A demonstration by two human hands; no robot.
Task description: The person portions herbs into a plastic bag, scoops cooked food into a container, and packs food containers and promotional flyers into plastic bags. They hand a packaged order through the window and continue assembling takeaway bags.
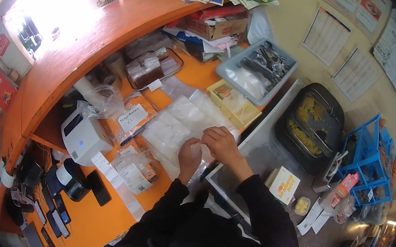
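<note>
My left hand (189, 157) and my right hand (225, 147) meet over the edge of the orange counter, with fingertips pinched close together. What lies between the fingers is too small and hidden to make out. Beneath them, a stack of clear plastic bags (171, 126) is spread on the counter. A shiny piece of clear plastic (201, 169) shows just below my hands; I cannot tell whether they hold it. Beyond the bags sits a pale yellow tub (236, 104) with light-coloured packets inside.
A grey bin of wrapped cutlery (221, 70) stands at the back. To the right are a black tray of yellow food (281, 125), a small white-and-yellow box (283, 184) and a blue wire rack (374, 165). At left are a white printer (84, 137), paper receipts (105, 169) and several phones (98, 188).
</note>
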